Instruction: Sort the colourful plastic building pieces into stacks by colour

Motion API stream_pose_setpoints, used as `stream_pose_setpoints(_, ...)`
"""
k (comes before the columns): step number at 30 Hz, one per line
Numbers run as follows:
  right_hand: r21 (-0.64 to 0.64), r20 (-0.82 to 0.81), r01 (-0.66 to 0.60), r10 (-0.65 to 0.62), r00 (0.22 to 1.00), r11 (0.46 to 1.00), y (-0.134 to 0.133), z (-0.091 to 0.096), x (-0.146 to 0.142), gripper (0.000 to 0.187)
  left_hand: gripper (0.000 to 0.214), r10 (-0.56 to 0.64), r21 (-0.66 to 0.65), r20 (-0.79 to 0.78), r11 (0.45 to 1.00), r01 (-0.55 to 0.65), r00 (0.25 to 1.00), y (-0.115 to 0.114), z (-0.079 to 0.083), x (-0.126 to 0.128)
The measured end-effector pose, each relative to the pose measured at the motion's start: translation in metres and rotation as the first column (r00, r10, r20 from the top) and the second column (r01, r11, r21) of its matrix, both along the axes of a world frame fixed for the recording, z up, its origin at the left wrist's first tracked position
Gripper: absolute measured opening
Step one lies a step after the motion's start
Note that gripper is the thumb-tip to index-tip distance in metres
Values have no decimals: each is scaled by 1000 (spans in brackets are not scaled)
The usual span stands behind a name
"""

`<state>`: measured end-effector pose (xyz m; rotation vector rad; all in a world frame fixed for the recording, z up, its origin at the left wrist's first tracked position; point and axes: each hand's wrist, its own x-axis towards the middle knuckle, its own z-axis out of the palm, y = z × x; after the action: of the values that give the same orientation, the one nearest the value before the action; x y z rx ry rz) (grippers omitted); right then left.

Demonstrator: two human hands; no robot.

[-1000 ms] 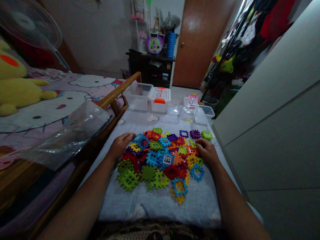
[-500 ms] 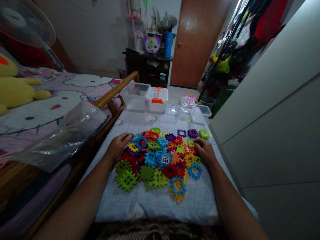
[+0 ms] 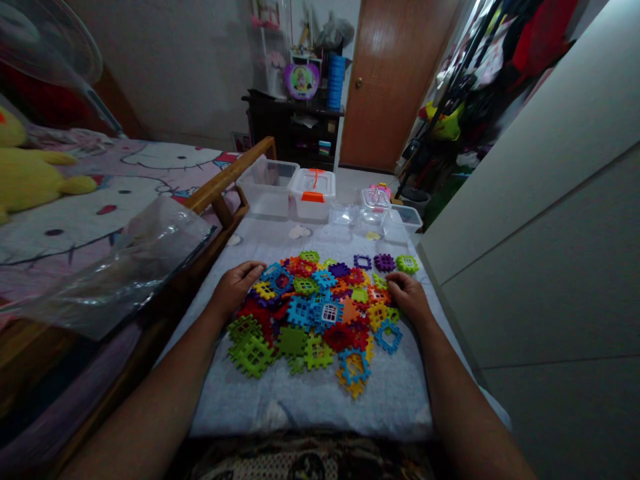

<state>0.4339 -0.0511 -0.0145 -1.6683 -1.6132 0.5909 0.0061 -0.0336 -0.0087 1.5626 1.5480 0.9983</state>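
Note:
A heap of flat, toothed plastic building tiles [image 3: 320,310] in green, blue, red, orange, yellow and purple lies on a pale grey cloth [image 3: 310,400]. My left hand [image 3: 235,288] rests at the heap's left edge, fingers curled against a blue tile. My right hand [image 3: 410,297] rests at the right edge, fingers bent onto the tiles there. Neither hand lifts a tile. A purple frame tile [image 3: 362,261], a purple solid tile [image 3: 385,261] and a green tile [image 3: 407,264] lie apart behind the heap.
Clear plastic boxes [image 3: 267,190], one with an orange latch [image 3: 313,195], and small clear tubs [image 3: 400,223] stand at the cloth's far end. A bed with a wooden rail [image 3: 225,180] and a clear plastic bag [image 3: 125,267] lies left. A white cupboard wall [image 3: 540,233] rises right.
Both hands stay at the heap's edges, barely moved. The view has shifted slightly, so everything sits a little higher and further left in the frame.

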Motion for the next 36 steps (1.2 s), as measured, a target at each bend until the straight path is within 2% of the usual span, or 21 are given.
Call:
stream_pose_setpoints(16, 74, 132, -62, 52, 990, 995, 0, 4, -5, 24, 48, -1, 20, -15, 1000, 1, 1000, 0, 1, 0)
stream_pose_setpoints(28, 79, 268, -215, 187, 945, 973, -4, 7, -5, 33, 51, -16, 0, -42, 1000, 16, 999, 0, 0, -2)
stream_pose_setpoints(36, 71, 192, -195, 178, 965, 978, -3, 9, -5, 28, 50, 1, 7, -57, 1000, 0, 998, -2, 7, 2)
